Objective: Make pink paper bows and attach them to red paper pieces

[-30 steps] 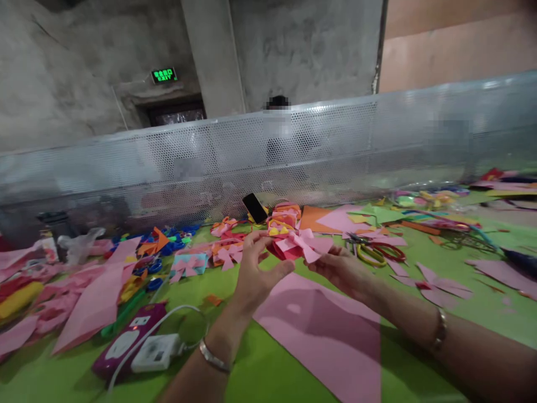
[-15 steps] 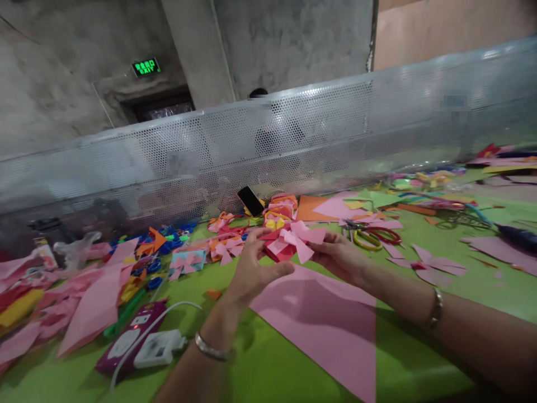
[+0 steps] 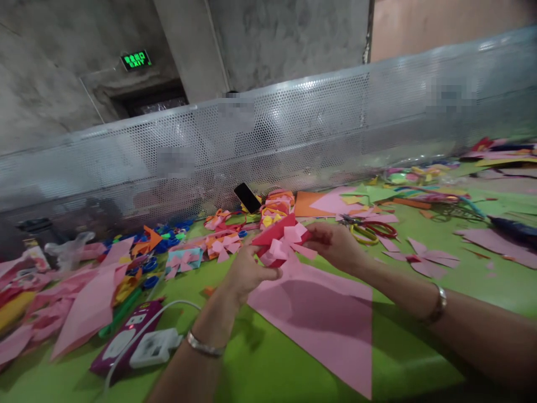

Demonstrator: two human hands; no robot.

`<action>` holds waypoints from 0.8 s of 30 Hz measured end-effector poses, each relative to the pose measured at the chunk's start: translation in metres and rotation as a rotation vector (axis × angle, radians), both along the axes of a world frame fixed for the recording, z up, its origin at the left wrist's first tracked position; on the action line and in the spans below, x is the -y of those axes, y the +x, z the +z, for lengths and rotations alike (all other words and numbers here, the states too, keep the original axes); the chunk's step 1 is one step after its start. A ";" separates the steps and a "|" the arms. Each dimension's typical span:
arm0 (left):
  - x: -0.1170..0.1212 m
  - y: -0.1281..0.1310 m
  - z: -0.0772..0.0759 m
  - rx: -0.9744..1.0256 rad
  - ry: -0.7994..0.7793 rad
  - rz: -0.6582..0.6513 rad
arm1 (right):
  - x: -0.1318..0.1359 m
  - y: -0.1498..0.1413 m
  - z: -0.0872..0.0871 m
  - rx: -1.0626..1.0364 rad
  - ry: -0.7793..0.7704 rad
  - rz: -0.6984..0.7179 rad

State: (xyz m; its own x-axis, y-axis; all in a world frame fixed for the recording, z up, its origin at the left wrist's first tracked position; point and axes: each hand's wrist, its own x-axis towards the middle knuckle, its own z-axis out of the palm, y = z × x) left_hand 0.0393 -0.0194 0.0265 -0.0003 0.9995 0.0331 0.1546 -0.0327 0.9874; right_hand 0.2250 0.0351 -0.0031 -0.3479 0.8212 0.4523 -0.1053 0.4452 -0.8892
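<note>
Between my hands, above the table, is a folded red paper piece (image 3: 274, 232) with a pink paper bow (image 3: 288, 242) on its front. My left hand (image 3: 247, 273) grips its left edge, thumb in front and fingers behind. At the right edge, my right hand (image 3: 331, 244) pinches it with fingers curled. Below lies a large sheet of pink paper (image 3: 323, 324), with the hands' shadow across it. Left of my hands rest a light blue paper piece with a pink bow (image 3: 184, 261) and an orange one with a pink bow (image 3: 222, 246).
A purple power strip (image 3: 126, 336) with a white charger and cable sits front left. Scissors (image 3: 369, 230), a pink paper flower (image 3: 423, 257) and a glue gun (image 3: 514, 232) lie to the right. A phone (image 3: 247, 197) leans near the perforated metal partition (image 3: 310, 123); a person is behind it.
The red piece has turned and tilted in my hands, so more of its red face shows and the bow sits lower. Both hands still hold it. The view has shifted slightly.
</note>
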 end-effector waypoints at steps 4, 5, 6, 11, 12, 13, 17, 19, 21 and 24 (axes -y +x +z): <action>-0.001 -0.002 -0.002 0.158 -0.161 -0.202 | -0.003 0.001 -0.004 0.060 -0.066 0.026; -0.002 -0.003 -0.003 0.181 -0.166 -0.218 | -0.003 0.001 -0.004 0.066 -0.081 0.032; -0.003 -0.003 -0.003 0.194 -0.160 -0.213 | -0.003 0.002 -0.003 0.067 -0.090 0.035; -0.005 -0.004 -0.006 0.162 -0.119 -0.148 | -0.004 0.005 -0.001 0.091 -0.063 0.003; -0.005 -0.004 -0.006 0.133 -0.123 -0.147 | -0.004 0.005 -0.001 0.101 -0.058 -0.009; -0.005 -0.004 -0.007 0.103 -0.127 -0.149 | -0.004 0.005 -0.002 0.108 -0.054 -0.024; -0.004 -0.003 -0.005 0.089 -0.093 -0.132 | -0.005 0.003 -0.004 0.090 -0.034 -0.097; -0.004 -0.002 -0.003 0.123 -0.022 -0.109 | -0.006 0.003 -0.004 0.062 -0.041 -0.138; -0.004 -0.001 -0.002 0.115 0.059 -0.052 | -0.007 0.002 -0.003 0.026 -0.069 -0.184; -0.006 0.001 -0.002 -0.013 0.146 0.100 | -0.008 0.001 -0.004 -0.046 -0.111 -0.227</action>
